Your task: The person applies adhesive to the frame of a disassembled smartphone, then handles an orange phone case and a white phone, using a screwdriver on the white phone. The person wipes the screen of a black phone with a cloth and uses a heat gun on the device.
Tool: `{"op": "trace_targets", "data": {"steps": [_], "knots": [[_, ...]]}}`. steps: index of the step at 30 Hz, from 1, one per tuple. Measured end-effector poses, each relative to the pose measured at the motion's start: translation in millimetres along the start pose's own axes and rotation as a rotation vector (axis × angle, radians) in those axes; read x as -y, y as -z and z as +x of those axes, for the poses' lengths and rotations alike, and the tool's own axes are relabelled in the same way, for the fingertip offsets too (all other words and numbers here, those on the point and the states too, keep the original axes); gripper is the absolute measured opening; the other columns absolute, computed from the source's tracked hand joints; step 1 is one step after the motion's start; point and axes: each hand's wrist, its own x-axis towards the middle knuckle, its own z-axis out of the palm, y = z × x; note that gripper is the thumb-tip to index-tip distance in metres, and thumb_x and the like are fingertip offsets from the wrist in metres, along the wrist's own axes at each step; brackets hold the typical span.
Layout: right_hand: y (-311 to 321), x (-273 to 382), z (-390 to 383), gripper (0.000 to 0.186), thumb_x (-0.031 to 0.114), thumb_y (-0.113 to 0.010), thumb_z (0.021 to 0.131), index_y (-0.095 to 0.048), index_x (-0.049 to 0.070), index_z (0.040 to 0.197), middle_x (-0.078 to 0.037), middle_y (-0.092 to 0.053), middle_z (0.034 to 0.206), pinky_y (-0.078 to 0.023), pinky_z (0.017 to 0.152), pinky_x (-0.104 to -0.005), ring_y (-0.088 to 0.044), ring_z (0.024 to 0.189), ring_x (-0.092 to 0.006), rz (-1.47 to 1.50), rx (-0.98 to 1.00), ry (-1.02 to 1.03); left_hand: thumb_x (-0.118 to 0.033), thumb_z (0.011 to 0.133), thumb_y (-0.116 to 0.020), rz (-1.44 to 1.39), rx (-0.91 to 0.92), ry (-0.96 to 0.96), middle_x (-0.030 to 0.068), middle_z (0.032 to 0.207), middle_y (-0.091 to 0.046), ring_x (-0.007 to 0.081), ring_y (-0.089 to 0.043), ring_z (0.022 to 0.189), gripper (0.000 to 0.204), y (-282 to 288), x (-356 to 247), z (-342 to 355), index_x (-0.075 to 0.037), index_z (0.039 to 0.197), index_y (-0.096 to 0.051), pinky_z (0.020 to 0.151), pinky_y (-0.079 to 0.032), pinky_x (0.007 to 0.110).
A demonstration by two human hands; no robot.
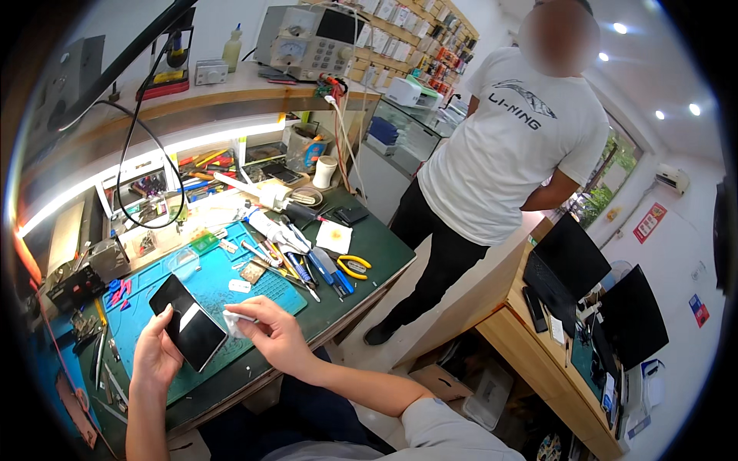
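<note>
My left hand (156, 355) grips a black smartphone (192, 329) by its left edge, thumb over the front. The phone is tilted above the blue work mat (265, 290), and its dark glass reflects a bright patch. Just right of the phone, my right hand (275, 336) pinches a crumpled white tissue (240, 321) between thumb and fingers, apart from the glass. On the mat beyond lie a small white card-like piece (240, 286) and a square metal part (251, 272).
Pliers with yellow handles (354, 266), several screwdrivers and a white square pad (334, 237) crowd the bench's right side. A power supply (311, 42) stands on the shelf. A person in a white shirt (515, 146) stands beyond the bench. Monitors (632, 316) occupy a wooden desk at right.
</note>
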Motion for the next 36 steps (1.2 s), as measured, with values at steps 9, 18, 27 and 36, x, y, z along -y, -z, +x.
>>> {"op": "trace_targets", "data": {"steps": [9,18,27,36], "knots": [[-27,-9,5,0.04,-0.01,-0.063,0.092,-0.068,0.004,0.13,-0.01,-0.06,0.113,-0.055,0.079,-0.0294,-0.065,0.095,-0.0206,-0.347,-0.07,0.373,-0.006,0.103,-0.056,-0.069,0.09,-0.052,0.0104,0.126,-0.066,0.025,-0.069,0.114,0.033,12,0,8,-0.005,0.136,-0.05,0.097,-0.06,0.041],[-67,-20,-9,0.041,-0.01,-0.064,0.089,-0.064,-0.001,0.129,-0.012,-0.058,0.111,-0.055,0.076,-0.0338,-0.066,0.092,-0.0271,-0.436,0.002,0.461,-0.009,0.103,-0.06,-0.055,0.018,-0.336,0.0061,0.124,-0.066,0.0193,-0.067,0.114,0.028,28,3,21,-0.006,0.131,-0.053,0.099,-0.059,0.037],[-55,18,-18,0.037,-0.007,-0.067,0.091,-0.068,0.003,0.126,-0.009,-0.062,0.109,-0.052,0.085,-0.0314,-0.064,0.094,-0.0231,-0.128,0.013,0.39,-0.009,0.103,-0.062,-0.039,0.002,-0.401,0.0059,0.124,-0.065,0.0187,-0.066,0.113,0.033,21,4,18,-0.007,0.134,-0.052,0.098,-0.058,0.036],[-52,-6,6,0.029,0.005,-0.064,0.101,-0.068,-0.002,0.128,-0.009,-0.071,0.121,-0.052,0.099,-0.0292,-0.065,0.11,-0.0141,0.629,-0.001,-0.341,-0.013,0.098,-0.072,0.084,0.024,-0.593,0.003,0.112,-0.068,0.0148,-0.067,0.104,0.032,-30,29,-9,-0.014,0.124,-0.053,0.083,-0.055,0.032]]}}
